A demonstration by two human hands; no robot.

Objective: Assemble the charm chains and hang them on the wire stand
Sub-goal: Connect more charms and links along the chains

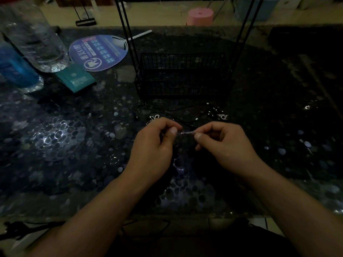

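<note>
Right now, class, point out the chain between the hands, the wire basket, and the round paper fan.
chain (186,132), head view, middle of the stretched silvery links.
wire basket (182,65), head view, its front mesh wall.
round paper fan (98,52), head view, centre of the printed face.

Both forearms reach forward from the lower edge of view, converging toward centre. Left hand (154,145): fingers curled, thumb tip pressed against forefinger in a pinch, back of hand up. Right hand (225,143): same curled pinch, thumb tip facing the left thumb, the two hands near but apart.
</note>
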